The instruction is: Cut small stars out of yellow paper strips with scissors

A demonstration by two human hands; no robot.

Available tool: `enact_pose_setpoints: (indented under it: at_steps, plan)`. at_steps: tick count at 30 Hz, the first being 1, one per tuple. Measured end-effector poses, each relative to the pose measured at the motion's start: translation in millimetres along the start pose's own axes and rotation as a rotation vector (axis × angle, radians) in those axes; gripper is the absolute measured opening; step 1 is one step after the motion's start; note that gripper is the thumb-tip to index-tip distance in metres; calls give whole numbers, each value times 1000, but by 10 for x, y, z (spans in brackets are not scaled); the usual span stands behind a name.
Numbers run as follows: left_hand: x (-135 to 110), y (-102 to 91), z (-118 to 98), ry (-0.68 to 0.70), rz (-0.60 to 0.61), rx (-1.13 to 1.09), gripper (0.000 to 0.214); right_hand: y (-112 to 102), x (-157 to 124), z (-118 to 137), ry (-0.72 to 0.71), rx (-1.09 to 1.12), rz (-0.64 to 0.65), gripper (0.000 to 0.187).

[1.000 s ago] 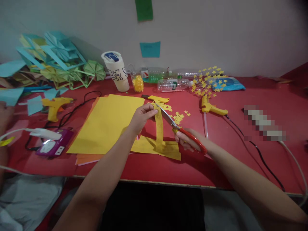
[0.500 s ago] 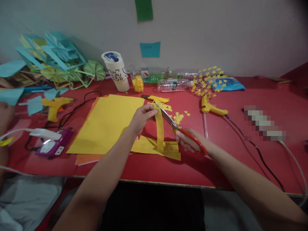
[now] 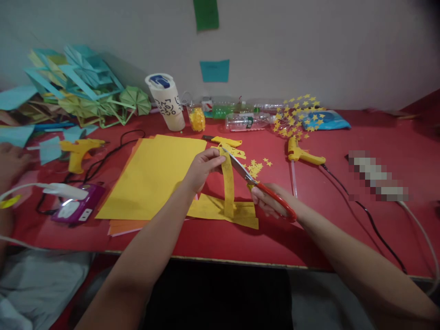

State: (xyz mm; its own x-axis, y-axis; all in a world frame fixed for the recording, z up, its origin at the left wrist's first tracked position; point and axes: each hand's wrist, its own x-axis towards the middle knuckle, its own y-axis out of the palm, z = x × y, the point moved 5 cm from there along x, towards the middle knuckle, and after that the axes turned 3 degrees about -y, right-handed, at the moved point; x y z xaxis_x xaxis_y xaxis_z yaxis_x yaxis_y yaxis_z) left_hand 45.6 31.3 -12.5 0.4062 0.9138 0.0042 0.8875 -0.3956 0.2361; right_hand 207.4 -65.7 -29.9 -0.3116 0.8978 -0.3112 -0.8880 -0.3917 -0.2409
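Observation:
My left hand [image 3: 205, 168] pinches the top of a yellow paper strip [image 3: 228, 190], which hangs down over the table. Red-handled scissors [image 3: 275, 198] are in my right hand [image 3: 266, 201], their blades pointing up and left to the strip's top by my left fingertips. Whether the blades touch the paper I cannot tell. Below the strip lie other yellow paper pieces [image 3: 206, 208]. Small yellow paper stars [image 3: 254, 168] are heaped just beyond the scissors, near a cut-out yellow scrap [image 3: 237, 152] and a yellow utility knife [image 3: 227, 141].
Yellow sheets [image 3: 154, 178] lie stacked at left. One glue gun [image 3: 305, 153] is at right, another glue gun [image 3: 79, 151] at left by a purple power strip [image 3: 82, 206]. A white tumbler [image 3: 167, 103] and plastic bottles [image 3: 247, 121] stand behind. Another person's hand [image 3: 12, 165] shows far left.
My hands, the strip and the scissors are almost still. At the far left, the other person's hand has moved slightly further into view.

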Motion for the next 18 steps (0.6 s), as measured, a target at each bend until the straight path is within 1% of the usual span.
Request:
enact_pose_setpoints:
  at_steps: [4,9,14,18]
  plan:
    - [0,-5,5,0,9,-19,17,-1,-3,6,10,2,2,43]
    - [-20,7,-31,-20,14,-15,17,-19,-16,47,-22,-2,-7,43]
    - [-40,9,-93,-44,22,-21,18,-42,-36,73,19,-53,-45,43]
    - [-48,-13,-117,-71,24,9,18,-44,-47,105,-10,-43,-30,43]
